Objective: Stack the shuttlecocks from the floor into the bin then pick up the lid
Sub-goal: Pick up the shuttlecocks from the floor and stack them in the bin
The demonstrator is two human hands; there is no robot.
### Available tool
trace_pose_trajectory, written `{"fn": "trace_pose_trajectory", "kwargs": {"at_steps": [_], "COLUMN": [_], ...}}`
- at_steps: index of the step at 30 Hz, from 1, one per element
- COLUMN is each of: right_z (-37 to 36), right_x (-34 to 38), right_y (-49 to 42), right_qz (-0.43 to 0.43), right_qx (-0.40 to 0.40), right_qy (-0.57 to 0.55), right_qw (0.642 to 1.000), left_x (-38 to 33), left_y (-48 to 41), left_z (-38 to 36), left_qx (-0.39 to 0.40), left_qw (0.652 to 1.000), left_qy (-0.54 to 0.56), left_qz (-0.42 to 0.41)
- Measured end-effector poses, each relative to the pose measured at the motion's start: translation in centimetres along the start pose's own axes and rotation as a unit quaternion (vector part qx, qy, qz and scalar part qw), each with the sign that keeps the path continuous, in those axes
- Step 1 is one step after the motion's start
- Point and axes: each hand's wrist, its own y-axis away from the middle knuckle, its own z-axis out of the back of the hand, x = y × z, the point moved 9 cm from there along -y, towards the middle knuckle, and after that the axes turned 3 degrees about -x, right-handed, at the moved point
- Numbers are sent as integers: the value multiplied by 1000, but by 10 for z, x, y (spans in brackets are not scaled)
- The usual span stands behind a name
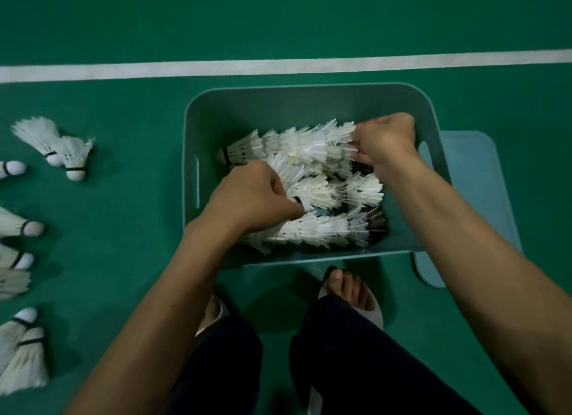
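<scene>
A grey-green plastic bin stands on the green floor in front of me. Several rows of nested white shuttlecocks lie inside it. My left hand is inside the bin's left half, fingers curled round the cork end of a shuttlecock stack in the middle row. My right hand reaches in at the far right and grips the feather end of the top row. The bin's lid lies flat on the floor, partly under the bin's right side.
Several loose shuttlecocks lie on the floor at the left, a pair of them at upper left and others along the left edge. A white court line runs behind the bin. My feet in sandals stand just before the bin.
</scene>
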Motion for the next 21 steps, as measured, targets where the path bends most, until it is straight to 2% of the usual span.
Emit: {"fn": "trace_pose_trajectory", "kwargs": {"at_steps": [3, 6, 9, 11, 13, 16, 18, 21], "right_z": [-9, -5, 18, 31, 30, 8, 5, 8], "right_x": [-2, 5, 25, 37, 38, 34, 35, 25], "right_y": [-5, -1, 23, 51, 79, 112, 116, 109], "right_qz": [-24, 1, 101, 173, 189, 175, 168, 104], "right_qx": [13, 29, -11, -20, 50, 207, 222, 193], "right_qy": [-22, 18, 92, 91, 48, 18, 5, -7], "right_qw": [999, 999, 991, 981, 979, 962, 961, 976], "left_x": [-5, -6, -2, 0, 1, -3, -5, -4], "left_y": [-1, 1, 4, 6, 9, 16, 17, 17], "left_z": [0, -1, -3, -2, 4, 15, 16, 15], "left_qx": [-2, -3, -6, -23, -79, -168, -186, -194], "left_qw": [1000, 998, 991, 976, 957, 951, 950, 937], "left_qy": [26, 65, 133, 218, 281, 257, 249, 289], "left_qz": [-13, -20, -9, 0, -4, -22, -27, -31]}}
